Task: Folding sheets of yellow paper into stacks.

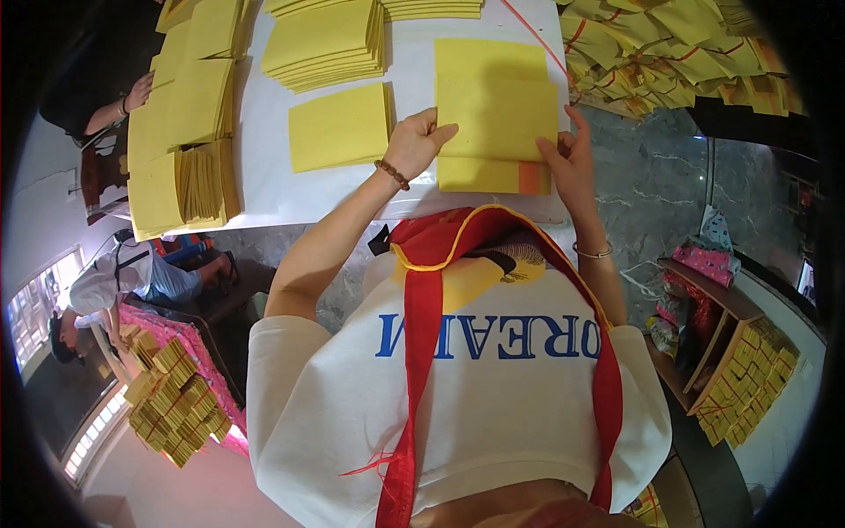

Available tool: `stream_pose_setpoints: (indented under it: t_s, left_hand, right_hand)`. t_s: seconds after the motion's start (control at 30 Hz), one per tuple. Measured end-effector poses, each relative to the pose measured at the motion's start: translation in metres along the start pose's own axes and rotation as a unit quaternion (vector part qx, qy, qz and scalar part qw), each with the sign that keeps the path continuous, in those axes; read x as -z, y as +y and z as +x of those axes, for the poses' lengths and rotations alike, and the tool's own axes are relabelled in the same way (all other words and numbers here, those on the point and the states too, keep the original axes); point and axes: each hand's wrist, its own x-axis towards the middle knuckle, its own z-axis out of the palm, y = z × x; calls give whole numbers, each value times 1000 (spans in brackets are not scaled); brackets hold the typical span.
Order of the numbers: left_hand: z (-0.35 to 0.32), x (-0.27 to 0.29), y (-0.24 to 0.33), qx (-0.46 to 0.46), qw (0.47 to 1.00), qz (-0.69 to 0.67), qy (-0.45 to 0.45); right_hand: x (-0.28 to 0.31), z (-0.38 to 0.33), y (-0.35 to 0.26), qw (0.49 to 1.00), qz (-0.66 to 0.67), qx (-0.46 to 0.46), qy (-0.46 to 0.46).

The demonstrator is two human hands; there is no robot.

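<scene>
Yellow paper (497, 123) on the table (264, 167) is pinched by the left hand (417, 143), seemingly for steadiness, while the right hand (572, 163), fingers parted, touches its edge, grip unclear.

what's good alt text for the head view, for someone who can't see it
A person's left hand holds the left edge of a yellow sheet lying over more yellow paper on a white table, while their right hand touches its right edge. Yellow stacks stand to the left; yellow bundles with red strips are heaped at upper right.
</scene>
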Motion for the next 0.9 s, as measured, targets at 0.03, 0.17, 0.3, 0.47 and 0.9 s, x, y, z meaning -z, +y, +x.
stream_pose_setpoints:
  t_s: [0.03,0.17,0.3,0.47,0.9]
  left_hand:
    - [3,1,-6,14,1000,17,-9]
    - [0,-1,8,43,998,-50,5]
    - [-4,0,15,40,999,-27,15]
    - [-25,4,64,33,983,172,57]
    - [3,-53,41,-355,815,457,31]
  right_hand:
    - [0,1,1,1000,0,0,-1]
    - [1,3,9,997,-70,-12,-11]
    - [4,5,14,995,-97,-23,-14]
    - [3,0,7,994,-105,-22,-8]
    - [-4,1,-12,877,-439,192,42]
